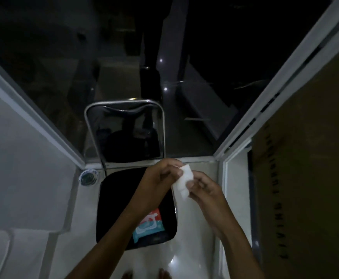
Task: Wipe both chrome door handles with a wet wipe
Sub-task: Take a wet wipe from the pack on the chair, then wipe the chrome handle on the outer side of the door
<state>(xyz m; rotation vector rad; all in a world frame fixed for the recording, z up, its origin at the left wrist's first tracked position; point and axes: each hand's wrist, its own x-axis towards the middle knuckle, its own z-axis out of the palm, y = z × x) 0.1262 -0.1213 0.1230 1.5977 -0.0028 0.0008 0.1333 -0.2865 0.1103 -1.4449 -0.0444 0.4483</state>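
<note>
The small white folded wet wipe (181,183) is held up between the two hands, over the far edge of a black padded chair seat (120,200). The left hand (160,178) pinches the upper part of the wipe with its fingers closed on it, and the right hand (204,188) grips the lower part in the same way. The wipe looks still partly folded, so I judge that the person is opening it or preparing it.

The wipe touches no handle. Below the hands, a red and light blue soft pack of wipes (148,225) lies on the chair seat, near its front edge. Behind the seat stands the chair back with a shiny metal tube frame (124,102), against a dark glass panel (43,67) with pale frames.

The room is dark, and I cannot find any chrome door handle with certainty. So, as far as can be seen, only the taking of the wipe is done; wiping both handles is still left.
</note>
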